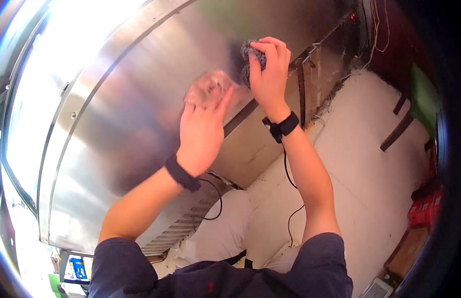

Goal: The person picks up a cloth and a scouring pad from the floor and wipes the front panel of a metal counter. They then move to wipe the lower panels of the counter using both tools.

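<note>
My left hand (201,134) is raised against a shiny stainless steel panel (136,114). Its fingers press a crumpled, see-through wad that looks like plastic film (208,88) onto the metal; the fingertips are partly lost in it. To the right and a little higher, my right hand (271,74) curls around a dark grey steel wool scrubber (253,55), thumb on one side and fingers on the other. The scrubber is at the panel's surface, and its dark reflection shows in the metal. Both wrists wear black bands, with a thin cable from each.
Below the panel's lower edge runs a ledge with rusty brackets (310,89). The pale floor (359,164) lies beneath, with a white sack-like bundle (223,226) on it. Red packages (425,208) and a brown box (409,253) stand at right. Thin wires hang at top right.
</note>
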Demonstrator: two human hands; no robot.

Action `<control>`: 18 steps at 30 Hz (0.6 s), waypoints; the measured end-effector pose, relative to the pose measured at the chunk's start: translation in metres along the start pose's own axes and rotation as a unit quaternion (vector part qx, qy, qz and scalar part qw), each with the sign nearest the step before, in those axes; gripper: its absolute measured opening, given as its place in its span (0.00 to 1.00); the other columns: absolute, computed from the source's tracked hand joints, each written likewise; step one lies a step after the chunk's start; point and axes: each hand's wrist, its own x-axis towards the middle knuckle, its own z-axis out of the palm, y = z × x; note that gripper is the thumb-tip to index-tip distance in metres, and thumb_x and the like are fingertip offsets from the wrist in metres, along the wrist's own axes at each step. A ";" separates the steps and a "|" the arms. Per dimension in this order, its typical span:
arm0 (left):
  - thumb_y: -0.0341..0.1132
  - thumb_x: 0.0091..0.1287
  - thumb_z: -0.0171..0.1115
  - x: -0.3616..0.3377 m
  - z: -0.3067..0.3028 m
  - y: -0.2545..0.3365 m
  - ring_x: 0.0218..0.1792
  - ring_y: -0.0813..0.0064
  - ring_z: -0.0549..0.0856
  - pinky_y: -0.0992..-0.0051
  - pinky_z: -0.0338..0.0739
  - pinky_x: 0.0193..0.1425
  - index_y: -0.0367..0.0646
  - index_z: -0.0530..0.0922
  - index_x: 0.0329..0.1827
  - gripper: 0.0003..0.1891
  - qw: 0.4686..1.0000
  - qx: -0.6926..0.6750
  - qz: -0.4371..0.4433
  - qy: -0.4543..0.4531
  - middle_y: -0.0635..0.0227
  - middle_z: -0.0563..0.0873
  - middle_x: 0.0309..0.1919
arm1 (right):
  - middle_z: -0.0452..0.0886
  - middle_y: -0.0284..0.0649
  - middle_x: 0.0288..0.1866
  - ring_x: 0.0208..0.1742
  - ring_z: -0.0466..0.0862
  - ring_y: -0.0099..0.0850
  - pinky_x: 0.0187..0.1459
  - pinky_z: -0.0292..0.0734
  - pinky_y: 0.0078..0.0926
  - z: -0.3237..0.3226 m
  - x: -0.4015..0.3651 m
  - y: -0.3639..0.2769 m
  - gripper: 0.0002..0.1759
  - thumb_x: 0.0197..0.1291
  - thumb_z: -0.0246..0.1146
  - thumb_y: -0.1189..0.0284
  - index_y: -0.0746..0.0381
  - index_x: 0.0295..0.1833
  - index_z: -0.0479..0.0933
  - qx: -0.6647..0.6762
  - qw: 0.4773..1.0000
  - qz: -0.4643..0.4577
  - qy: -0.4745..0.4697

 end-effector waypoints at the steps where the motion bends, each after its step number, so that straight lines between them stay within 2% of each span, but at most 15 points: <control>1: 0.31 0.66 0.61 -0.013 -0.002 0.000 0.69 0.46 0.76 0.49 0.69 0.73 0.51 0.71 0.78 0.34 0.998 -0.023 -0.019 -0.054 0.53 0.75 0.73 | 0.78 0.42 0.57 0.59 0.73 0.48 0.61 0.71 0.43 0.003 -0.005 -0.004 0.14 0.59 0.69 0.80 0.58 0.51 0.81 0.008 1.000 0.003 -0.012; 5: 0.30 0.67 0.58 -0.051 -0.020 -0.016 0.68 0.45 0.77 0.50 0.71 0.71 0.50 0.71 0.79 0.33 0.991 -0.064 -0.046 -0.107 0.53 0.75 0.74 | 0.79 0.42 0.57 0.60 0.74 0.46 0.62 0.71 0.43 0.005 -0.006 -0.011 0.15 0.59 0.68 0.81 0.59 0.52 0.81 -0.013 1.000 -0.018 -0.013; 8: 0.30 0.68 0.59 -0.074 -0.025 -0.021 0.69 0.44 0.77 0.50 0.72 0.70 0.49 0.71 0.78 0.32 0.994 -0.025 -0.050 -0.089 0.53 0.75 0.73 | 0.78 0.43 0.57 0.60 0.75 0.44 0.63 0.71 0.40 0.005 0.004 -0.018 0.12 0.63 0.67 0.80 0.61 0.52 0.81 -0.004 1.000 -0.025 0.009; 11: 0.30 0.68 0.59 -0.098 -0.022 -0.012 0.69 0.44 0.77 0.51 0.71 0.71 0.48 0.72 0.78 0.31 0.988 -0.086 -0.102 -0.083 0.52 0.75 0.73 | 0.78 0.43 0.57 0.60 0.76 0.42 0.63 0.72 0.39 0.006 0.010 -0.029 0.11 0.65 0.66 0.80 0.62 0.52 0.80 0.024 0.999 -0.029 0.027; 14: 0.32 0.68 0.61 -0.124 -0.008 0.003 0.68 0.43 0.76 0.50 0.71 0.70 0.47 0.71 0.79 0.32 0.980 -0.143 -0.137 -0.033 0.51 0.74 0.73 | 0.78 0.44 0.57 0.60 0.77 0.41 0.63 0.72 0.37 0.006 0.008 -0.041 0.11 0.66 0.65 0.80 0.63 0.53 0.80 0.045 0.998 -0.015 0.033; 16: 0.34 0.68 0.61 -0.133 -0.004 0.010 0.65 0.51 0.79 0.52 0.72 0.67 0.48 0.72 0.78 0.32 0.968 -0.166 -0.189 -0.024 0.60 0.77 0.70 | 0.78 0.45 0.57 0.59 0.78 0.41 0.64 0.72 0.37 0.004 0.008 -0.038 0.11 0.66 0.65 0.80 0.64 0.53 0.80 0.035 0.998 -0.034 0.039; 18: 0.35 0.67 0.62 -0.140 0.003 0.015 0.63 0.50 0.80 0.51 0.72 0.67 0.46 0.72 0.78 0.32 0.959 -0.195 -0.203 -0.006 0.59 0.78 0.69 | 0.78 0.45 0.57 0.60 0.78 0.41 0.64 0.71 0.37 -0.004 0.009 -0.036 0.11 0.66 0.65 0.80 0.64 0.53 0.79 0.029 0.999 -0.006 0.044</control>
